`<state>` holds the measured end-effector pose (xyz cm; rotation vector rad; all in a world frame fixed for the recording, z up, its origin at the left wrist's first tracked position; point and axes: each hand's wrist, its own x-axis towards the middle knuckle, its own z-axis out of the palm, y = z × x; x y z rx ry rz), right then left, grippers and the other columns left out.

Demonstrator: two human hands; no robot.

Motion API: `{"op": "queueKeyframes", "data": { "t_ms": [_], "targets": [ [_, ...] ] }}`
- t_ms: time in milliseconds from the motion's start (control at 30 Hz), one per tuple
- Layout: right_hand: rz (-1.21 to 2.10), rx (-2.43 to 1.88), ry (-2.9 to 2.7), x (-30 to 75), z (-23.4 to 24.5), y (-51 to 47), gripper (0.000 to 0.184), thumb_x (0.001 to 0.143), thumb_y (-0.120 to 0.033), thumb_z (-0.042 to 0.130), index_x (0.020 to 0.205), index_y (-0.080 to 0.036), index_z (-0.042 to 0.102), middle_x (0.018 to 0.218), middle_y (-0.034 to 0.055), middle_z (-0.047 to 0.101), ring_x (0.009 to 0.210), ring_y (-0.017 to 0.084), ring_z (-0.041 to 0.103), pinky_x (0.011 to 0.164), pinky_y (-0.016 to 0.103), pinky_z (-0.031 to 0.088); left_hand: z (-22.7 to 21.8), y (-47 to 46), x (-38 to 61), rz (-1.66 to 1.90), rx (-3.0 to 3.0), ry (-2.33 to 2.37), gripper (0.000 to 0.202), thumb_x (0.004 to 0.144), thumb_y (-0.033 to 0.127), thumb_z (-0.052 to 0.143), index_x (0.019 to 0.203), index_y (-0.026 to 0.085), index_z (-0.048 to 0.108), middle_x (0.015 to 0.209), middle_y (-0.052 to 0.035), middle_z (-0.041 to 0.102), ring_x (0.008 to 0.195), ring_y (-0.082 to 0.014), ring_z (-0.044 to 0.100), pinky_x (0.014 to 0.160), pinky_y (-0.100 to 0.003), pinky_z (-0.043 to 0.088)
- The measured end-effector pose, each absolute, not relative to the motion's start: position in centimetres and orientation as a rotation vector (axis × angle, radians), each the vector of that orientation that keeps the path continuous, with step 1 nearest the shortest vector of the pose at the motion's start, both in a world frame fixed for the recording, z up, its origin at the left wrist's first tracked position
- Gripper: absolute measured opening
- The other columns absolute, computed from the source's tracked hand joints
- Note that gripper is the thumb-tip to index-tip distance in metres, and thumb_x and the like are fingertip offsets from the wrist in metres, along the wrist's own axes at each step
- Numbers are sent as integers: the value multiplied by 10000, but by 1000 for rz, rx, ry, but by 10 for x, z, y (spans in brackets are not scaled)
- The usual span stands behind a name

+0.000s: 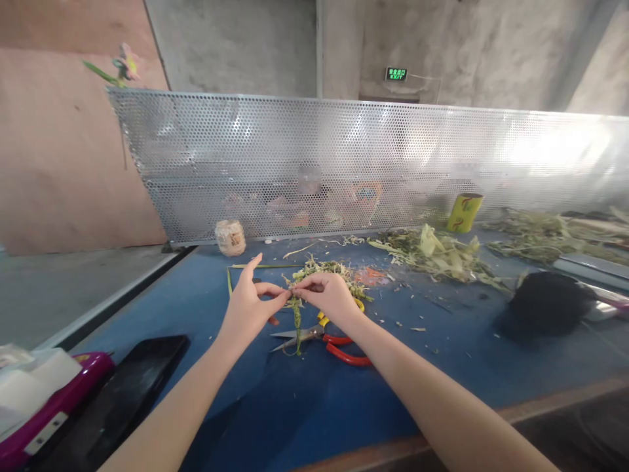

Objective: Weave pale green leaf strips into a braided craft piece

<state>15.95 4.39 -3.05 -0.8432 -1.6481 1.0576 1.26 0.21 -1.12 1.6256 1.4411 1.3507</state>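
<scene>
Both of my hands meet over the blue table top (314,400), pinching a thin green plant strip (297,321) that hangs down between them. My left hand (250,305) pinches it with thumb and middle fingers while its forefinger points up. My right hand (328,294) is closed on the strip's upper end from the right. Just below lie scissors (322,337) with red and yellow handles. A small heap of green leaf scraps (327,270) sits right behind my hands.
A perforated metal screen (363,164) closes off the table's far side. A twine roll (230,237) stands at the left, a yellow-green cup (464,212) at the right, with leaf piles (437,252) between. A black object (545,305) lies right; a black tablet (132,373) and magenta case (49,406) lie left.
</scene>
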Motion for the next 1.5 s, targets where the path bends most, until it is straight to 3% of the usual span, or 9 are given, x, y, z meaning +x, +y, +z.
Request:
{"op": "queueKeyframes", "data": {
  "t_ms": [133,267,400,600,733,933,1167,1367,1500],
  "targets": [
    [1104,-882,-1608,160,-30,45,91,599,-246,645,614,-156,649,568,13,611,482,97,513,482,231,401,-10,-3,16,1370,1839,1562,805,667,300,600,1336,218,161,714,1,657,393,-114,536,425,-261,478],
    [1119,-910,-1554,159,-30,47,74,573,-219,651,572,-146,636,501,-8,568,421,63,438,430,204,351,-11,-5,18,1383,2195,1706,719,710,271,559,1332,239,201,754,-5,669,724,-178,627,573,-254,482],
    [1180,-888,-1537,158,-31,48,83,550,-222,664,549,-150,621,469,-23,541,413,58,431,420,196,353,-12,-5,19,1304,2293,1721,680,731,250,528,1329,268,206,804,-5,673,843,-193,611,569,-239,472],
    [1288,-798,-1533,161,-34,49,135,580,-271,650,623,-147,619,500,-36,537,422,48,423,436,189,340,-14,-2,20,1414,1999,1442,823,688,267,579,1355,248,99,949,-64,652,812,-207,618,436,-208,468],
    [1335,-740,-1566,163,-34,49,164,610,-306,645,666,-154,625,538,-29,558,438,44,418,448,187,327,-16,2,19,1311,1801,1290,832,648,279,611,1343,243,154,1028,-106,622,861,-240,598,339,-181,439],
    [1311,-705,-1555,164,-31,47,198,576,-334,677,669,-163,639,574,-18,581,474,56,436,484,202,360,-13,3,19,1373,1600,1146,873,640,228,629,1341,233,107,1058,-135,606,840,-230,602,353,-197,465],
    [1300,-651,-1574,165,-33,51,186,592,-333,676,689,-175,663,671,7,624,503,65,453,503,216,376,-11,2,18,1391,1534,1121,908,639,222,645,1349,221,78,952,-122,643,767,-225,627,340,-195,464],
    [1340,-711,-1555,166,-30,49,145,590,-284,677,680,-170,672,615,-13,605,475,52,445,518,215,372,-10,-3,20,1456,1819,1325,862,671,260,615,1350,273,85,917,-64,665,814,-223,633,329,-167,442],
    [1339,-784,-1541,167,-28,47,143,587,-265,674,686,-162,679,537,-28,568,462,52,436,506,211,361,-9,-8,19,1416,2068,1542,751,721,295,569,1344,297,149,885,-13,685,617,-156,640,400,-191,464]
  ]
}}
